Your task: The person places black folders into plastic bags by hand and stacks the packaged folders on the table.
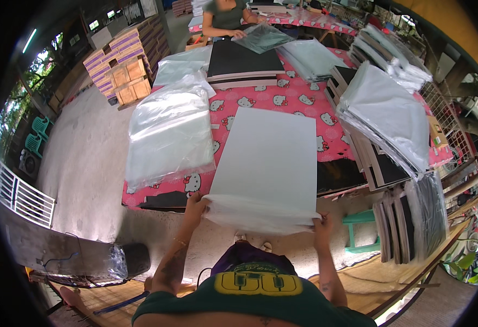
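A large white sheet (269,158) lies lengthwise on the pink patterned table (299,103), its near end hanging past the table's front edge. A clear plastic bag (260,215) wraps that near end. My left hand (196,204) grips the bag's left corner. My right hand (321,223) grips its right corner. Both arms come up from the lower edge.
A stack of clear plastic bags (168,133) lies left of the sheet. Bagged sheets (386,117) are piled at the right over dark boards (380,169). A black board stack (241,60) sits farther back, where another person (225,16) handles a bag. Cartons (124,60) stand at the far left.
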The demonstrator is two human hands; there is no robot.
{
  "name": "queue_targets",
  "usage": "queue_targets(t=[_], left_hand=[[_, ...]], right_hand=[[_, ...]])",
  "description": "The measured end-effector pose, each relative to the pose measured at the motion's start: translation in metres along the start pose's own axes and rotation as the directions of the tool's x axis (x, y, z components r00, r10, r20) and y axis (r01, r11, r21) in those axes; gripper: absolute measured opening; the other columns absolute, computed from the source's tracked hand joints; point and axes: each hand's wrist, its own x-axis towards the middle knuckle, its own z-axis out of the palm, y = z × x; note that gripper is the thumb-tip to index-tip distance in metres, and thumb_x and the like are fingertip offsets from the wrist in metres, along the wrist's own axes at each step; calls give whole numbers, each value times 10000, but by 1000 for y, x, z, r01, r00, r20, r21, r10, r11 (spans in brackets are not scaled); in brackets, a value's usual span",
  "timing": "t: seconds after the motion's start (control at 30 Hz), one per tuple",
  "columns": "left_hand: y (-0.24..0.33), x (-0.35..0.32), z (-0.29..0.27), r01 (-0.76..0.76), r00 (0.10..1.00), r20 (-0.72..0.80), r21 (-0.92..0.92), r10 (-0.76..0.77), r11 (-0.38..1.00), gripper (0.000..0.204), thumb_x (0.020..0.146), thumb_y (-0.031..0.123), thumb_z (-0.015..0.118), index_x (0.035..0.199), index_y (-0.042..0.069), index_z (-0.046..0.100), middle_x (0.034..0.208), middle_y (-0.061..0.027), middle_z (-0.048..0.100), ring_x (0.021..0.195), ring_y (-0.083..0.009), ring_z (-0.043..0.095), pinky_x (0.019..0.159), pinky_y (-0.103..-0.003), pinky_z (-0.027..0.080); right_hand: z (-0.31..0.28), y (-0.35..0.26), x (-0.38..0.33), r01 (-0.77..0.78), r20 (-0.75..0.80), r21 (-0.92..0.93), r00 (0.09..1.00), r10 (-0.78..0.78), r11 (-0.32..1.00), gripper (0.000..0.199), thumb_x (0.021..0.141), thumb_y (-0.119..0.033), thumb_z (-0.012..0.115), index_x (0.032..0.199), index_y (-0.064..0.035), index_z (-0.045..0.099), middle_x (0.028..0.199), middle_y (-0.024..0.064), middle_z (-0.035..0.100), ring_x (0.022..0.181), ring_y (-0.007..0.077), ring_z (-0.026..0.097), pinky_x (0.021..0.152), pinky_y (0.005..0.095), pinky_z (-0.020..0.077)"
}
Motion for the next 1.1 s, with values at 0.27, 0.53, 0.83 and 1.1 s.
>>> queue_targets(t=[0.27, 0.53, 0.83, 1.1], left_hand=[[248, -28, 32, -175, 942, 46, -779, 334, 602, 411, 922, 228, 515, 1250, -17, 486, 1185, -157, 572, 1089, -281, 564, 953, -429, 463], [319, 151, 87, -208, 814, 140, -837, 564, 506, 371, 950, 117, 518, 1307, 31, 468, 1306, -89, 543, 1180, -197, 536, 1007, -350, 442], [105, 224, 117, 227, 957, 289, -781, 15, 582, 102, 913, 130, 578, 957, 48, 618, 829, -38, 610, 776, -169, 585, 690, -336, 477], [42, 246, 150, -370, 915, 168, -11, 367, 929, 172, 922, 162, 583, 1033, 45, 521, 876, -34, 559, 782, -161, 586, 629, -298, 493]], right_hand=[[-47, -259, 26, -112, 385, 832, 822, -419, 544, 538, 928, -204, 542, 1419, -101, 347, 1396, 95, 432, 1246, 259, 450, 1060, 437, 352], [14, -306, 181, 23, 178, 854, 926, -333, 519, 374, 947, -189, 542, 1313, -126, 499, 1192, 22, 609, 1157, 180, 529, 979, 405, 426], [13, -31, 228, -154, 175, 840, 985, 10, 521, 257, 872, -239, 660, 1112, -160, 608, 928, -43, 601, 892, 131, 563, 750, 310, 466], [54, -88, 203, 434, -293, -459, 749, -594, 775, 216, 916, -130, 578, 1088, -1, 589, 757, 98, 536, 667, 153, 520, 610, 299, 433]])
